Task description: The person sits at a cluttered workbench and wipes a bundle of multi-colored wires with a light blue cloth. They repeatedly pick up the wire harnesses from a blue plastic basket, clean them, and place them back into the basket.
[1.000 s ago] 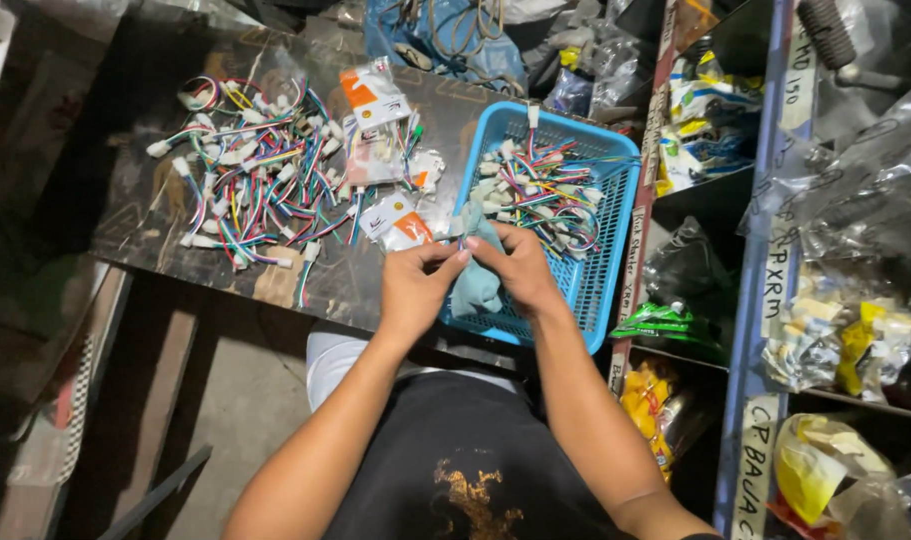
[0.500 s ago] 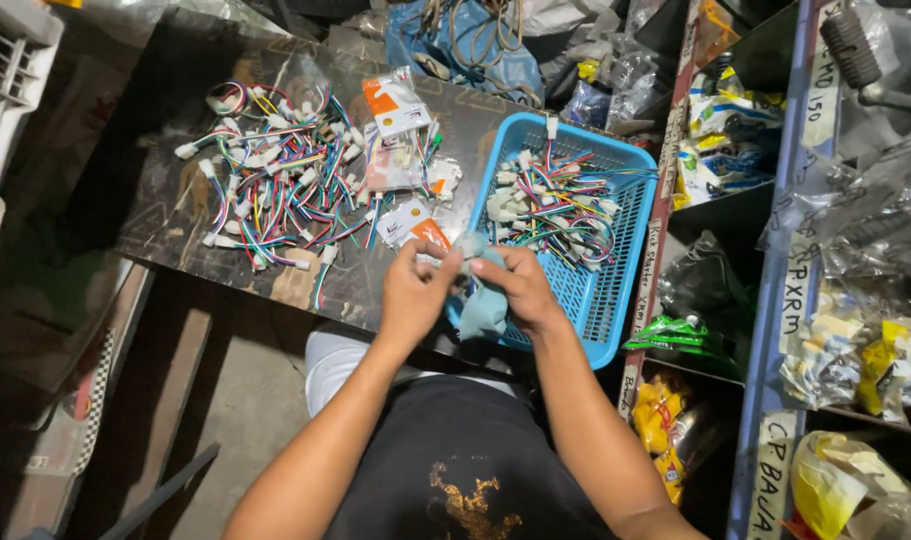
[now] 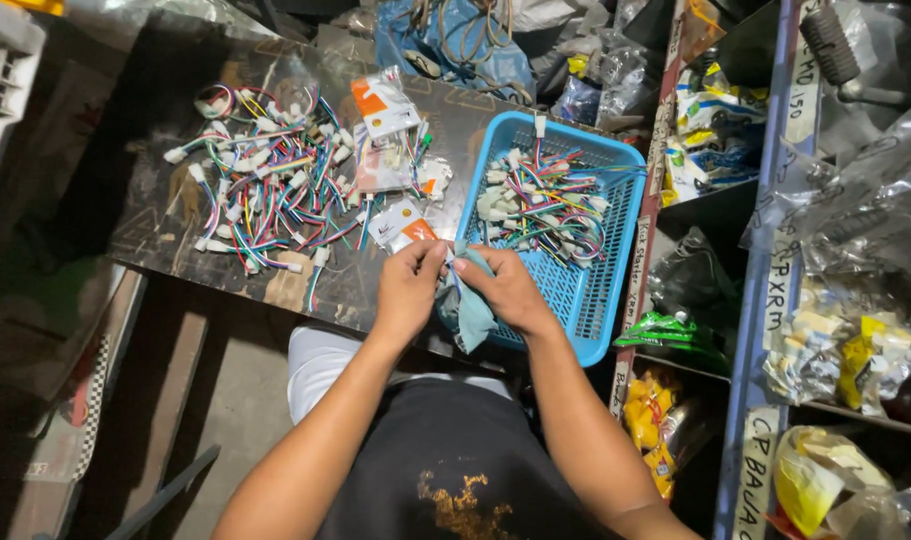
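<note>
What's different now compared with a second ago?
Very little. Both hands, left hand and right hand, stay together at the near corner of the blue basket, still holding the pale blue cloth. Only the camera view shifted. The wire bundles on the table lie as before.

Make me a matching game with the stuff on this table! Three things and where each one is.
Things:
1. blue basket
2. loose pile of wires
3. teal cloth

Places:
A. spread on the dark table, left side
B. between the left hand and right hand
C. on the table's right end, with wires inside

Pairs: 1-C, 2-A, 3-B
</note>
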